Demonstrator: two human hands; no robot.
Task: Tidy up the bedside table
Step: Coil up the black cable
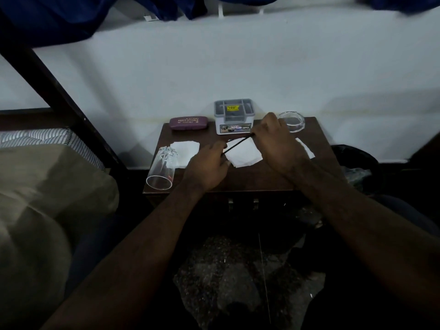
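Dim room, white wall: the dark bedside table [250, 178] carries a grey organiser box [234, 115] at its back edge. Just in front of that box, the left hand [207, 167] and right hand [278, 144] each pinch one end of a thin black stick [238, 144], probably a pen, above white paper [245, 157]. Best to lift it clear of the paper, stand it in a box compartment, and let go only once it is seated.

Organiser [234, 116], case [188, 123] and ashtray [293, 122] line the table's [257, 178] back; front strip open.
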